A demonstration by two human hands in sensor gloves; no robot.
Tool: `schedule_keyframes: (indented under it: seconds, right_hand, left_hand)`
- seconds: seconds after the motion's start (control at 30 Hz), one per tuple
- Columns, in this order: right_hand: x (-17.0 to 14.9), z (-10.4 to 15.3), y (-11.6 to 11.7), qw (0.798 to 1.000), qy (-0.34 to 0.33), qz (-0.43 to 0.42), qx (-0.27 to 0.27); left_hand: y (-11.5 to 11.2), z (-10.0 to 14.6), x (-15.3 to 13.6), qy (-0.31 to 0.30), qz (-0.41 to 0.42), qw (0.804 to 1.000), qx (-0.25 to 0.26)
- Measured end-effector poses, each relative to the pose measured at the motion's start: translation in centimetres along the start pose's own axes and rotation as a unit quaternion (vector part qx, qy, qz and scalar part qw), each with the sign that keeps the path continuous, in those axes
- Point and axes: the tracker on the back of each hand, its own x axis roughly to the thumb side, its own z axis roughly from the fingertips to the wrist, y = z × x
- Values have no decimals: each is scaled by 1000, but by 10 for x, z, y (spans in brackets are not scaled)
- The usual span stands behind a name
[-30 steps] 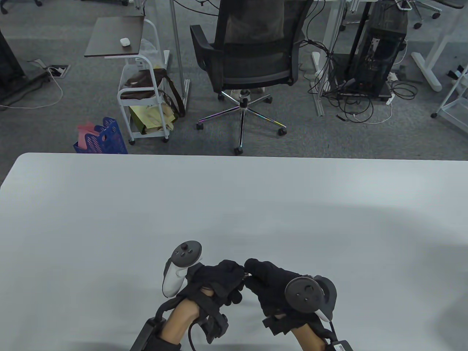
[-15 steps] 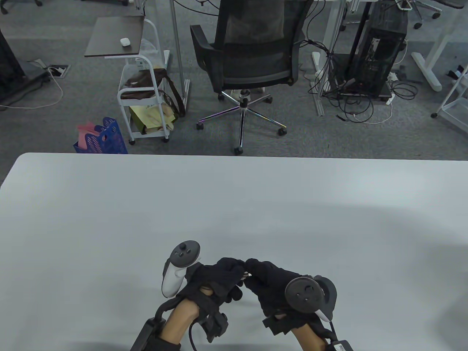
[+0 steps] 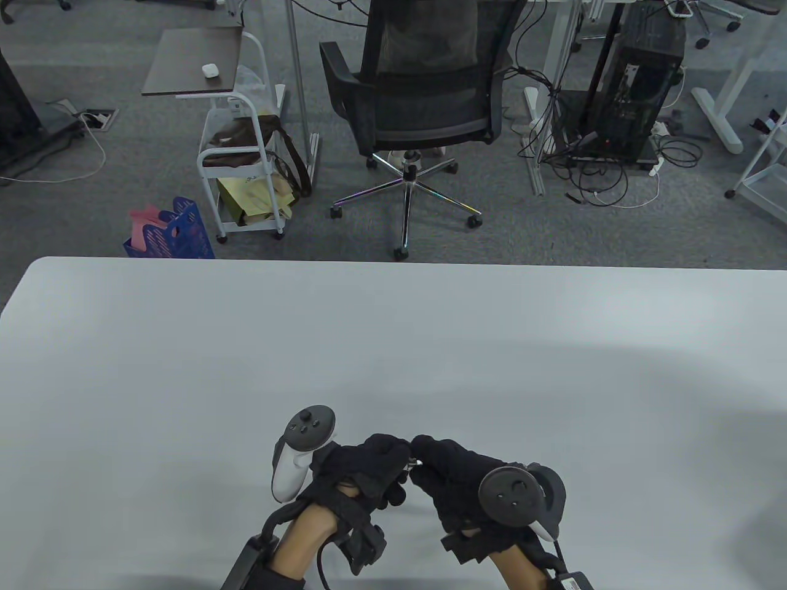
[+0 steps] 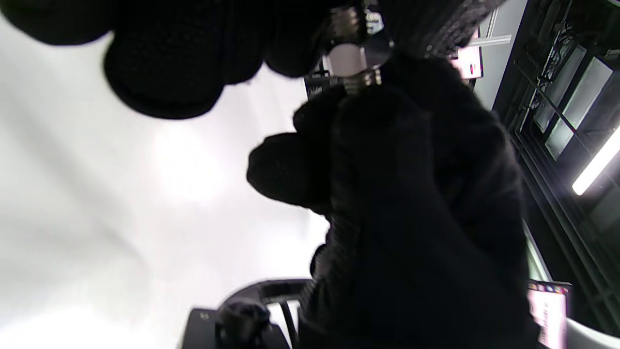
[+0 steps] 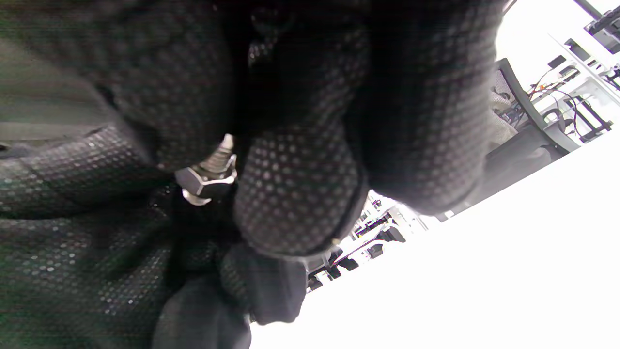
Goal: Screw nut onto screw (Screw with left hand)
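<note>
Little has moved since the earlier frame: only the left hand (image 3: 363, 470) is turned slightly. Above the table's (image 3: 393, 344) 6 o'clock edge, its fingertips meet the right hand (image 3: 458, 479) at 3 o'clock. The screw (image 5: 219, 154) is pinched by the right fingers (image 5: 295, 194); the nut (image 5: 207, 180) threaded on it is gripped by the left fingers (image 4: 164, 63).

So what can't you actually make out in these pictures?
- Table view: the nut and screw are a tiny glint between the left hand and right hand; too small to tell apart.
- Left wrist view: the screw is blurred, its ends covered by gloved fingers.
- Right wrist view: the nut shows, but the fingers hide the screw's head.
</note>
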Motion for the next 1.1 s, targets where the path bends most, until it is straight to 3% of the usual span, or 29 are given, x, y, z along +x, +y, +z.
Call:
schedule_keyframes:
  seconds: [0.23, 0.4, 0.6, 0.77, 1.1]
  right_hand:
    - [0, 0, -1, 1000, -2, 0, 0]
    - [0, 0, -1, 1000, 2, -5, -3]
    - [0, 0, -1, 1000, 0, -4, -2]
    - [-1, 0, -1, 1000, 4, -11, -4]
    - [0, 0, -2, 1000, 3, -10, -6]
  left_hand:
    - [-2, -2, 2, -9, 23, 998, -54]
    - [0, -1, 0, -1, 7, 1000, -14]
    - [-2, -2, 4, -15, 9, 999, -50]
    - [-1, 0, 0, -5, 7, 1000, -16]
    - [-3, -1, 2, -15, 19, 998, -50]
